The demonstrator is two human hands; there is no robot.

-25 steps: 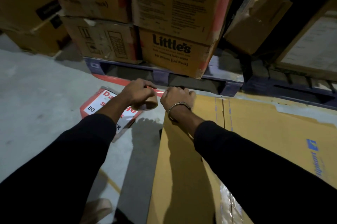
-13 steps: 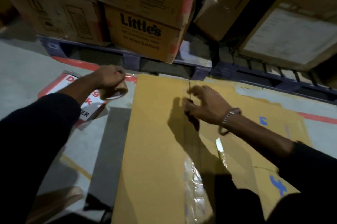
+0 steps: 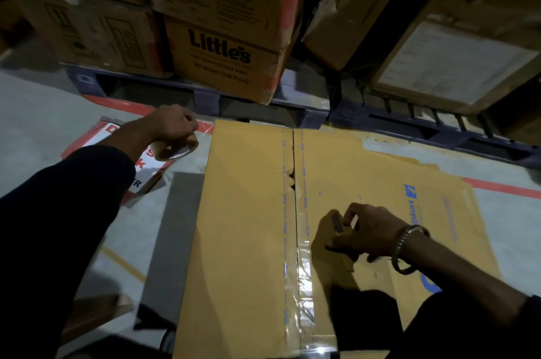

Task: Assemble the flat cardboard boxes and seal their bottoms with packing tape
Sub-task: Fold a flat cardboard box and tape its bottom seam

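I look down on a big yellow-brown cardboard box (image 3: pixel 248 227) with its two bottom flaps folded shut, standing on the grey floor (image 3: pixel 38 113). The seam between the flaps runs up the middle of the box. Shiny clear packing tape (image 3: pixel 304 294) covers the near part of that seam; the far part is bare and a bit torn.

My left hand (image 3: pixel 172 124) is off the box's left side, over the floor. Its fingers are curled round a roll of clear tape (image 3: pixel 175 148), and it holds the roll up in the air.

My right hand (image 3: pixel 366 233) is over the box, just right of the seam. Its fingers pinch a small dark thing (image 3: pixel 336 222); I cannot tell what that is. A metal bangle (image 3: pixel 409 250) sits on that wrist.

A red and white sign (image 3: pixel 146 162) lies on the floor left of the box, under the roll. Beyond the box, brown cartons, one marked "Little's" (image 3: pixel 222 57), are stacked on dark pallets (image 3: pixel 205 95). A red line (image 3: pixel 503 189) crosses the floor right of the box.
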